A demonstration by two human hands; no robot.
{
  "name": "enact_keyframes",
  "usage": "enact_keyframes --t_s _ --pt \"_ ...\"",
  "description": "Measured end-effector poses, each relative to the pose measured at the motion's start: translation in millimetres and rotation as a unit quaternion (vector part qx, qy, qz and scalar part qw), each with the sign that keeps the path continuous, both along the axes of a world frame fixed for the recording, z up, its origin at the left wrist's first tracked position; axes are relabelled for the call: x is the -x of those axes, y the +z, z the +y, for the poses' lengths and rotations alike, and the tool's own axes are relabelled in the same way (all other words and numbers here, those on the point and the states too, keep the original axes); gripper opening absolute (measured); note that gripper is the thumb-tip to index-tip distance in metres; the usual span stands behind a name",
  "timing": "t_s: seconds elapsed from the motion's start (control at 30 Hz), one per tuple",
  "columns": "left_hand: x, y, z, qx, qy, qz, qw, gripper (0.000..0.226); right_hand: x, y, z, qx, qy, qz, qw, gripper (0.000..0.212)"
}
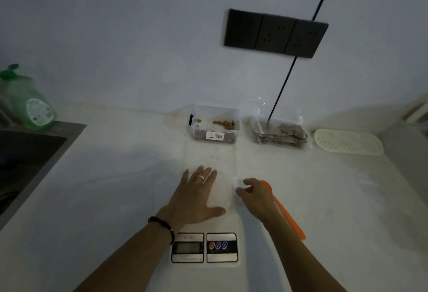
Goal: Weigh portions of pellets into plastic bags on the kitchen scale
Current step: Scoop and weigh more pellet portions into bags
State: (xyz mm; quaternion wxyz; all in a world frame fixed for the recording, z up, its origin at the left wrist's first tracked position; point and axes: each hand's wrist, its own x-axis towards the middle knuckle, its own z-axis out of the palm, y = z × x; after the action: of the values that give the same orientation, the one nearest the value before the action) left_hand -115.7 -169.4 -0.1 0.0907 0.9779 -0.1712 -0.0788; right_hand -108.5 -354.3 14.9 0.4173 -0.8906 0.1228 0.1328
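Pressing my left hand [196, 195] flat, fingers spread, on the clear bag [220, 176] atop the scale [205, 247]; my right hand [253, 193] pinches its slider tab. Pellets [225, 123] thinly cover the tub [214, 124] behind; filled bags [281, 133] stack beside it.

1. View: head, single wide-angle camera worn on the person's head.
2. Direction: looks forward and steeply down over a white counter [115, 176] toward the wall [139, 37] behind it.
3. Nearness: close; both forearms enter from the bottom edge, the kitchen scale [205, 247] sits low in centre.
4. Reach: sink [27, 152] at left edge, socket panel [275, 33] high on the wall.
5. Distortion: edges bow outward.
6. Shared coverage: one view only.
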Motion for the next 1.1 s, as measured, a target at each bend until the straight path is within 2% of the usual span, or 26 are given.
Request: enact_keyframes --t_s 0.07,0.17,0.37,0.47,0.63,0.73,0.83,0.9,0.97,1.0,1.1 --pt "-6 -3 0 0.004 -0.007 0.012 1.0 0.105 -5 -3 2 -0.011 -0.001 0.021 1.0 0.039" --pt "-11 -3 -3 0.018 -0.008 0.015 1.0 0.112 -9 -1 4 -0.075 -0.013 0.022 0.997 0.017" --pt "-22 15 -23 0.043 0.006 -0.011 0.999 0.135 -16 16 -2 -0.192 0.01 0.035 0.981 0.017" --pt "-26 21 -31 0.065 0.013 -0.032 0.997 0.133 -20 20 -8 -0.213 0.018 0.032 0.976 0.015" --pt "-27 32 -41 0.109 0.018 -0.037 0.993 0.129 -26 23 -20 -0.192 0.064 0.016 0.979 0.017" --pt "-25 37 -45 0.117 0.021 -0.037 0.992 0.124 -28 21 -25 -0.206 0.066 0.017 0.976 0.007" --pt "-24 39 -52 0.134 0.022 -0.053 0.989 0.114 -29 21 -33 -0.206 0.07 0.02 0.976 0.02" --pt "-24 37 -57 0.139 0.026 -0.06 0.988 0.105 -26 22 -41 -0.211 0.066 0.027 0.975 0.019" --pt "-24 34 -63 0.128 0.027 -0.066 0.989 0.099 -25 15 -53 -0.182 0.056 0.014 0.982 0.02" --pt "-24 32 -66 0.119 0.026 -0.069 0.99 0.098 -25 8 -59 -0.132 0.045 -0.015 0.99 0.023" --pt "-24 27 -76 0.092 0.022 -0.071 0.993 0.094 -19 -9 -86 0.097 0.011 -0.058 0.994 0.029"
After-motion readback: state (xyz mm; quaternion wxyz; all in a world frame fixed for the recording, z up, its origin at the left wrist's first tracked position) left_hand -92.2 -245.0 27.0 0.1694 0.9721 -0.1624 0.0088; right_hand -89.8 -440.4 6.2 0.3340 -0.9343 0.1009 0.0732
